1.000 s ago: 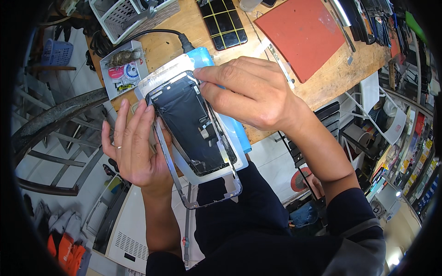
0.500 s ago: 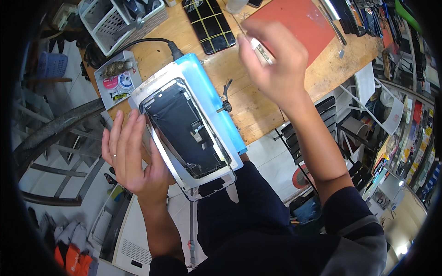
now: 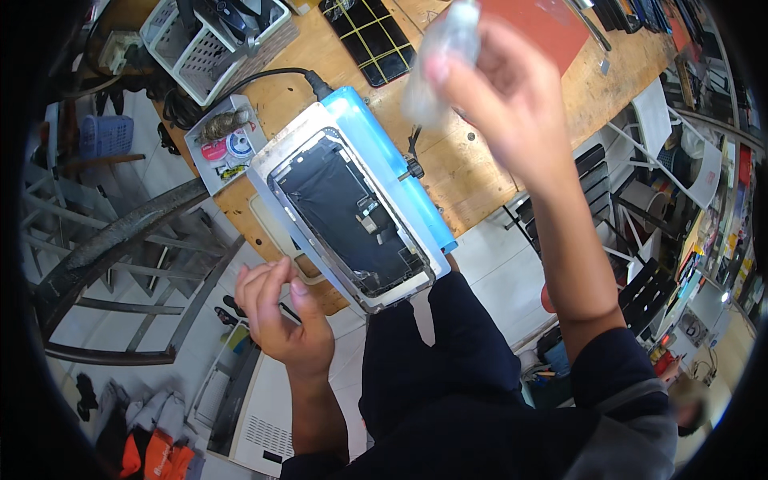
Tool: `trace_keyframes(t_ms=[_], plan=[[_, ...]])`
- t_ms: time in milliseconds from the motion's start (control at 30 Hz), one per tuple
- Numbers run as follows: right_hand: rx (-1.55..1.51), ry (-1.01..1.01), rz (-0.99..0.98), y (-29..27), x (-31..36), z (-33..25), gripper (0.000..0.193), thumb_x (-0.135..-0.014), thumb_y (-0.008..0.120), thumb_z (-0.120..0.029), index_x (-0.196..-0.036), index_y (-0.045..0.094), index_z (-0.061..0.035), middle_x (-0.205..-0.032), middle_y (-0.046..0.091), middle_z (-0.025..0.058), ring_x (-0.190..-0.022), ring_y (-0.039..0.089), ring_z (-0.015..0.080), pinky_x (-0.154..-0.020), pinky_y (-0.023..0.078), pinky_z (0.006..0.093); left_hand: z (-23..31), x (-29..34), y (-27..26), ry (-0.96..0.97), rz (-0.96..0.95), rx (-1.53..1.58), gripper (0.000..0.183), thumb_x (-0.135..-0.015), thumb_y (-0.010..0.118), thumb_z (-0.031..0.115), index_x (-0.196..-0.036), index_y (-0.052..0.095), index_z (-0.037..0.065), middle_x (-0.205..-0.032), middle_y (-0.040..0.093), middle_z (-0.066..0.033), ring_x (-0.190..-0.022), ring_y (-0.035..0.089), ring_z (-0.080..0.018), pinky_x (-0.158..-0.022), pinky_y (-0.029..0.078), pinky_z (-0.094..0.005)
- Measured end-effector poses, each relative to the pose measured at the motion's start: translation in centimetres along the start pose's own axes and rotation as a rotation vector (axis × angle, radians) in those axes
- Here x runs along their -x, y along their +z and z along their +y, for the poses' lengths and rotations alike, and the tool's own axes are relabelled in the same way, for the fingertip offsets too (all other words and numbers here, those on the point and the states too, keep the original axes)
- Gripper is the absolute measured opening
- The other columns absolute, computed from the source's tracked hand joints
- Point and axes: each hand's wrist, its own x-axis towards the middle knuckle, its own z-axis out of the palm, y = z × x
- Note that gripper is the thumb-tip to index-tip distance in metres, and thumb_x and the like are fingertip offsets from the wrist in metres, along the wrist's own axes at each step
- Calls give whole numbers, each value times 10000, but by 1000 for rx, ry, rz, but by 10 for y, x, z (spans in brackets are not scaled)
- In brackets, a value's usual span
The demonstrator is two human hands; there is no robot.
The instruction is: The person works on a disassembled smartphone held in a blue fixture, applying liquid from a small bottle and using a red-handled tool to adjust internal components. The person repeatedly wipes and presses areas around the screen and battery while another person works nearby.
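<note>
A black phone screen assembly [image 3: 340, 212], its inner side facing up with a small flex cable on it, lies on the pale plate of a blue bench machine [image 3: 392, 164]. My right hand [image 3: 512, 104] is raised over the table beyond the machine, fingers wrapped round a clear bottle [image 3: 442, 68] that is smeared by motion. My left hand [image 3: 284, 316] hovers near the machine's near left side, fingers loosely curled and apart, with nothing visible in it. A thin pale rectangular frame [image 3: 268, 228] lies at the table edge, left of the machine.
A dark phone panel with yellow bands [image 3: 368, 36] lies at the back, beside a red-orange mat [image 3: 552, 32]. White baskets [image 3: 212, 60] and a small box of tape and spools [image 3: 228, 152] stand on the left. A black cable [image 3: 264, 70] runs to the machine.
My right hand now holds a clear bottle. My left hand has drawn back from the machine's side, and the thin frame by it now lies on the table. The view has shifted slightly.
</note>
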Motion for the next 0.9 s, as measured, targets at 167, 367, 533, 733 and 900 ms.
trace_keyframes(t_ms=[167,367,533,733,900], plan=[[-514,587,-352,17,91,-63,278,-1024,821,-184,-1150,726,45,-908,764,16,-699,650,13,-575,474,184,3,5,-10,-30,-96,140,220,-995,669,20,-1210,710,10,-934,735,-68,-987,686,-267,-1186,391,-563],[-555,727,-333,36,91,-61,405,-1089,732,-314,-1206,741,73,-843,758,50,-596,647,49,-443,480,212,6,10,-10,-38,-171,311,222,-990,729,96,-1193,661,39,-944,772,-57,-1009,694,-253,-1177,392,-554],[-530,786,-295,41,86,-59,418,-1084,734,-347,-1080,762,71,-738,723,54,-490,609,72,-429,473,215,7,9,-7,-11,-202,338,216,-983,719,68,-1188,653,46,-953,783,-62,-1014,695,-253,-1174,396,-544],[-470,813,-312,41,80,-62,436,-1077,740,-362,-1041,764,72,-723,714,50,-489,616,74,-431,480,213,1,3,-9,-25,-206,311,186,-988,690,17,-1169,659,47,-955,791,-65,-1004,694,-248,-1162,405,-539],[-454,816,-311,43,79,-62,428,-1076,739,-358,-1055,768,69,-713,712,49,-484,615,76,-432,486,215,-5,0,-11,-34,-186,306,159,-993,684,9,-1148,670,43,-954,786,-64,-997,693,-251,-1158,409,-534]])
